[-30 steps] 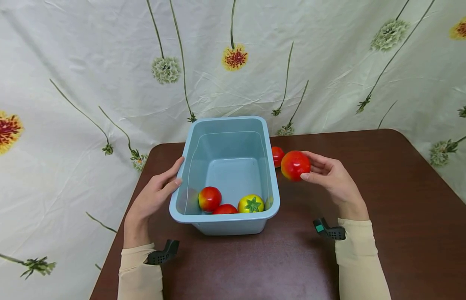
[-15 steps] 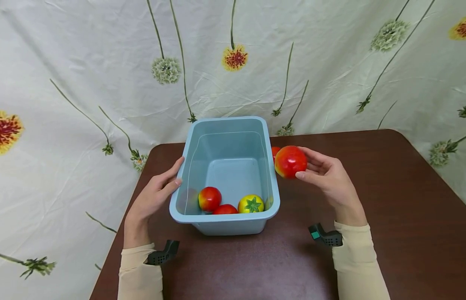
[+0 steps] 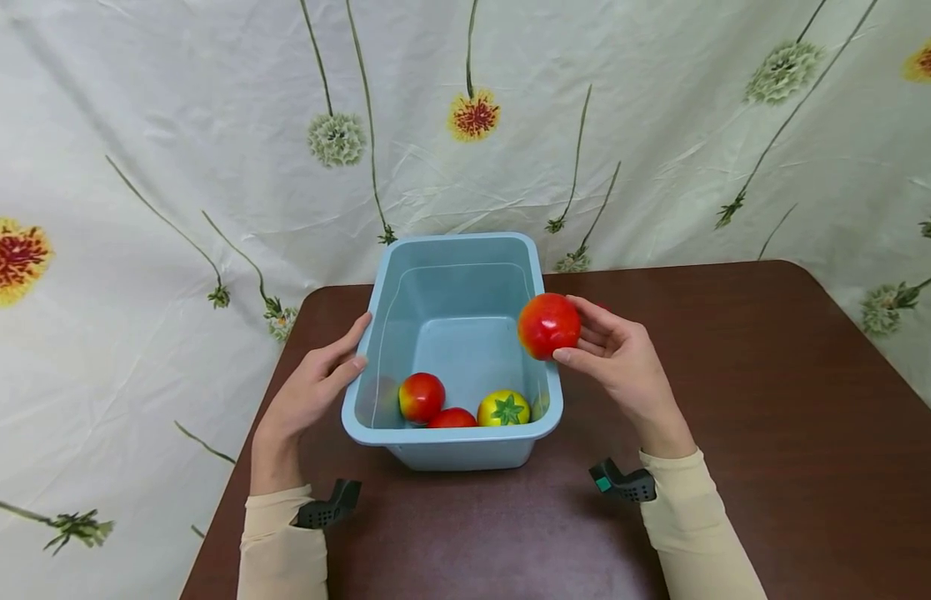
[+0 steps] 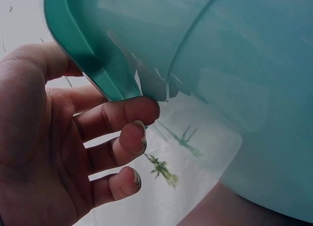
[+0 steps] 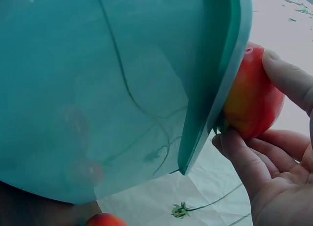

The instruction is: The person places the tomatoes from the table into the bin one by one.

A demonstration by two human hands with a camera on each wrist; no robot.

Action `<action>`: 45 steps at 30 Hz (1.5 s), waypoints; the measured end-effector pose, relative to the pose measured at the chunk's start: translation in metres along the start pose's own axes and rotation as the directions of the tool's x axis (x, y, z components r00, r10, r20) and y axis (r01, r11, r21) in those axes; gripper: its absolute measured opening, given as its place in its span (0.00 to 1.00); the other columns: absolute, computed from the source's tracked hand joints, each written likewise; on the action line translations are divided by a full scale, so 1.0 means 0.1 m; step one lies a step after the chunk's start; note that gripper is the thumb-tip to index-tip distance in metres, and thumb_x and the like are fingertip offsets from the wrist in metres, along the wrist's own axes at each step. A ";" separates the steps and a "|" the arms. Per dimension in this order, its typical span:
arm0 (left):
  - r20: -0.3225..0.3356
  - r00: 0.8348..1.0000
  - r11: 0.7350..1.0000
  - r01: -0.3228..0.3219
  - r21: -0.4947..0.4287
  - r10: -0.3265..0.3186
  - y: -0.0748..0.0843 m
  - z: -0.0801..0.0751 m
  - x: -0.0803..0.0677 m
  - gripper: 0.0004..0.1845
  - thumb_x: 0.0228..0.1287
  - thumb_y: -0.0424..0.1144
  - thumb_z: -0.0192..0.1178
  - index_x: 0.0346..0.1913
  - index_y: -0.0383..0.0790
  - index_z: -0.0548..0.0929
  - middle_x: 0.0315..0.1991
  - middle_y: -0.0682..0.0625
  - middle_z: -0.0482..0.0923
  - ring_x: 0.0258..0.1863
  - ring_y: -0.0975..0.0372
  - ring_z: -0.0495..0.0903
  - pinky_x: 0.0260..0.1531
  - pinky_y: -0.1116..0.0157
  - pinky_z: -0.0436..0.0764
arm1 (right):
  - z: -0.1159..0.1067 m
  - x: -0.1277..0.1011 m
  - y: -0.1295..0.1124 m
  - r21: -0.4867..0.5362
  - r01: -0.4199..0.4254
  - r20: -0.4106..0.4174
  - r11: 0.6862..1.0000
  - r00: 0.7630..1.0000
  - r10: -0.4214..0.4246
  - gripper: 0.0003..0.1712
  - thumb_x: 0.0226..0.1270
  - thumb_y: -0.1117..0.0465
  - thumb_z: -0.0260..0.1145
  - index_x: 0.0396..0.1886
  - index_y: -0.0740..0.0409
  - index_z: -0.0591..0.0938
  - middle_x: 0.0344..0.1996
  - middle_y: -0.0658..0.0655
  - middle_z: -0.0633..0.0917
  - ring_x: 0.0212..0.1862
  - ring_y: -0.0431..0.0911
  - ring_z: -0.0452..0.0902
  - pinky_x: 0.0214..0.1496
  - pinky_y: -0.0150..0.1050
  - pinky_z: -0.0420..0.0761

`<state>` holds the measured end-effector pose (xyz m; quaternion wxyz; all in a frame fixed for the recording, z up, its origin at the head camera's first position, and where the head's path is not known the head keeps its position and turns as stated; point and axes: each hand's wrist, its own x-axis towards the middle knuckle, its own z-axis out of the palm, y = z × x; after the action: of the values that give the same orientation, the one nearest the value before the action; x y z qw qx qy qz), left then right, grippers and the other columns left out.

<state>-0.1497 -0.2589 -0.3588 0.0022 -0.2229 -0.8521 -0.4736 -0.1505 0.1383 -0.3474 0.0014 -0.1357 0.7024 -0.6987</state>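
Right hand (image 3: pixel 621 367) pinching a glossy red tomato (image 3: pixel 548 327), nice and round, blushing yellow-green on the side away from the palm, right at the fingertips, above the nearest rim of the blue bin (image 3: pixel 468 354); left hand (image 3: pixel 309 390) grips the opposite rim.

A round, glossy red tomato (image 3: pixel 546 327), yellow-orange on one side with some green underneath, sits in the right grip (image 3: pixel 618 367), raised over the right rim of a pale blue bin (image 3: pixel 450 437). The rectangular, open-topped bin stands upright on the tabletop (image 3: pixel 735 400). At its near end lie a red-and-yellow tomato (image 3: pixel 422 397), a partly hidden red tomato (image 3: pixel 452 418) and a yellow tomato (image 3: pixel 503 408), its green star-shaped calyx showing.
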 end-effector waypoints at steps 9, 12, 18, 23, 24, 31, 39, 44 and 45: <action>-0.001 1.000 1.000 -0.009 0.006 0.009 0.01 0.00 0.01 0.30 0.74 0.36 0.49 0.76 0.47 0.56 0.75 0.44 0.58 0.68 0.46 0.68 0.56 0.79 0.69 | 0.02 -0.01 0.02 0.033 0.065 0.072 0.997 0.995 -0.067 0.40 0.59 0.68 0.71 0.72 0.59 0.67 0.66 0.60 0.75 0.60 0.44 0.79 0.53 0.36 0.80; -0.002 1.000 1.000 -0.009 0.006 0.009 0.00 0.01 0.01 0.30 0.74 0.36 0.49 0.76 0.47 0.56 0.75 0.45 0.58 0.69 0.46 0.66 0.57 0.80 0.68 | 0.00 -0.01 0.03 0.065 0.067 0.083 0.996 0.994 -0.072 0.40 0.60 0.69 0.70 0.72 0.61 0.66 0.67 0.60 0.74 0.63 0.43 0.77 0.56 0.36 0.78; -0.003 1.000 1.000 -0.013 -0.003 0.013 -0.03 0.01 0.01 0.30 0.74 0.36 0.49 0.76 0.47 0.56 0.75 0.45 0.58 0.71 0.47 0.64 0.57 0.79 0.68 | -0.09 0.03 0.09 0.068 0.044 0.029 0.997 0.999 -0.046 0.35 0.64 0.67 0.67 0.70 0.63 0.68 0.67 0.60 0.75 0.63 0.45 0.77 0.55 0.33 0.79; -0.003 1.000 1.000 -0.018 -0.007 0.018 -0.02 0.01 0.02 0.31 0.74 0.35 0.49 0.76 0.47 0.56 0.75 0.45 0.58 0.70 0.46 0.66 0.57 0.78 0.70 | -0.17 0.08 0.17 0.048 0.041 -0.049 0.998 0.998 -0.039 0.32 0.65 0.65 0.67 0.69 0.63 0.70 0.65 0.60 0.76 0.61 0.43 0.78 0.55 0.31 0.79; -0.003 1.000 1.000 -0.018 -0.009 0.018 -0.03 0.01 0.02 0.31 0.74 0.35 0.49 0.76 0.47 0.56 0.75 0.45 0.58 0.69 0.46 0.66 0.56 0.78 0.70 | -0.18 0.09 0.19 0.032 0.037 -0.064 0.999 0.997 -0.035 0.32 0.65 0.64 0.67 0.69 0.62 0.70 0.65 0.60 0.76 0.61 0.42 0.79 0.55 0.30 0.79; -0.006 1.000 1.000 -0.010 -0.007 0.010 -0.04 0.01 0.01 0.30 0.74 0.36 0.49 0.76 0.49 0.56 0.75 0.45 0.59 0.69 0.47 0.66 0.56 0.79 0.70 | -0.28 0.15 0.40 -0.189 -0.030 -0.191 0.981 0.982 -0.007 0.35 0.62 0.55 0.70 0.68 0.58 0.72 0.65 0.62 0.76 0.63 0.51 0.76 0.53 0.29 0.78; -0.011 1.000 1.000 -0.005 0.009 0.006 -0.04 0.01 0.01 0.30 0.74 0.36 0.49 0.76 0.49 0.56 0.75 0.46 0.58 0.71 0.48 0.64 0.58 0.80 0.67 | -0.37 0.21 0.66 -0.253 -0.096 -0.279 0.963 0.960 0.022 0.35 0.63 0.53 0.70 0.68 0.56 0.72 0.65 0.59 0.76 0.65 0.54 0.74 0.57 0.33 0.76; -0.012 1.000 1.000 -0.009 0.013 0.010 -0.04 0.01 0.02 0.30 0.74 0.36 0.49 0.76 0.48 0.56 0.75 0.46 0.58 0.70 0.48 0.65 0.57 0.80 0.68 | -0.38 0.24 0.76 -0.249 -0.107 -0.356 0.963 0.934 0.012 0.34 0.63 0.56 0.70 0.67 0.59 0.73 0.65 0.59 0.77 0.65 0.53 0.75 0.61 0.38 0.75; -0.012 1.000 1.000 -0.011 0.014 0.011 -0.04 0.01 0.02 0.30 0.74 0.36 0.49 0.76 0.48 0.56 0.75 0.46 0.58 0.69 0.48 0.66 0.57 0.80 0.69 | -0.38 0.25 0.79 -0.252 -0.114 -0.376 0.961 0.927 0.011 0.33 0.63 0.56 0.70 0.67 0.59 0.73 0.65 0.59 0.77 0.65 0.53 0.75 0.62 0.40 0.75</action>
<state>-0.1525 -0.2591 -0.3624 0.0115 -0.2246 -0.8541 -0.4689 -0.1967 0.1700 -0.4198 -0.1272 0.0223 0.7824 -0.6093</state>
